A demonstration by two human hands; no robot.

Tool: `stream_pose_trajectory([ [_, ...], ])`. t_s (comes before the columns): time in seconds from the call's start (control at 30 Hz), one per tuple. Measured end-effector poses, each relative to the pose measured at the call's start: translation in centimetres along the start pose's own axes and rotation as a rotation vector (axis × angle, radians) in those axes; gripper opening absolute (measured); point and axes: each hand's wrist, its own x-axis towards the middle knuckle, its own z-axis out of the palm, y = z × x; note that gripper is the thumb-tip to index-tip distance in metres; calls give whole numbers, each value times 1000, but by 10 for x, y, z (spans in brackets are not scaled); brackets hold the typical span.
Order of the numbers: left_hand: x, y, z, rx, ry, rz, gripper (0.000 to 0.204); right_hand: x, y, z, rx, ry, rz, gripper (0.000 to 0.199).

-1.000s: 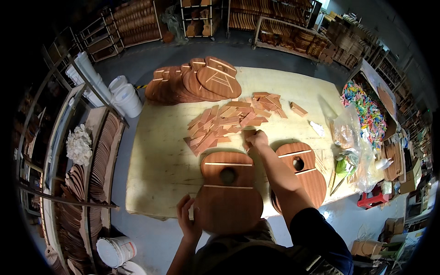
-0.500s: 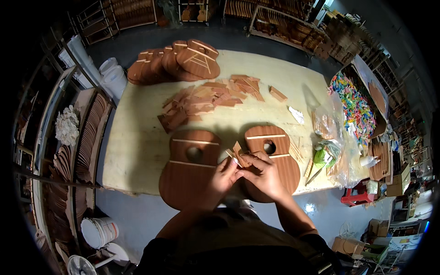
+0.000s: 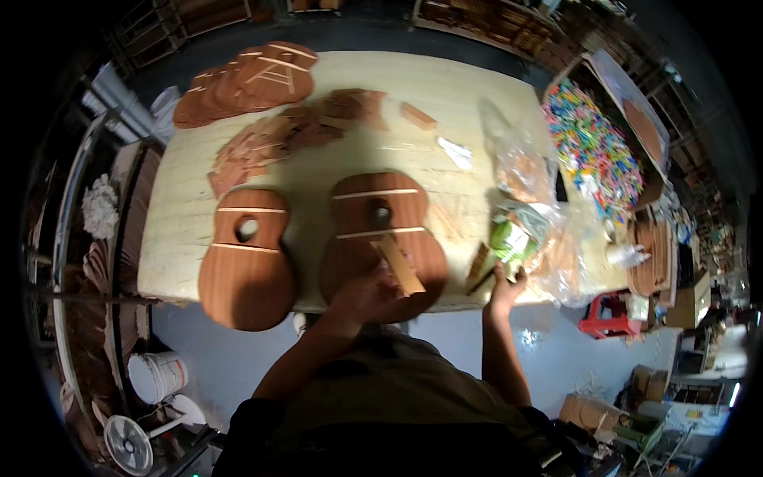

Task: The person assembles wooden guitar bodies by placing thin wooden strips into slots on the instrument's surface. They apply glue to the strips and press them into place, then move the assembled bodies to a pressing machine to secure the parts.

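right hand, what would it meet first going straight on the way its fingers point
Probably the green-and-white plastic packet, which lies just beyond the fingertips of the right hand; depth is unclear, so it might pass above it.

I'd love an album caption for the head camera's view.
Left hand holding a wooden strip over a guitar-shaped panel, right hand near a green packet on the pale worktable.
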Motion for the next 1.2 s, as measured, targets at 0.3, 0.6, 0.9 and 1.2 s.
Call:
stream_pose_trajectory([
  [0.3,-16,-12,61,381,284,-58,48,-7,-55,-44,439,-608,184,29],
  [0.6,-38,2,115,586,263,-197,46,-63,-151,-42,-329,-1097,-401,19],
  [0.9,-25,17,-23,120,148,-71,39,-104,-140,-27,-259,-933,-1285,22],
  [1.2,-53,15,68,524,620,-40,33,-148,-125,7,-231,-909,-1015,28],
])
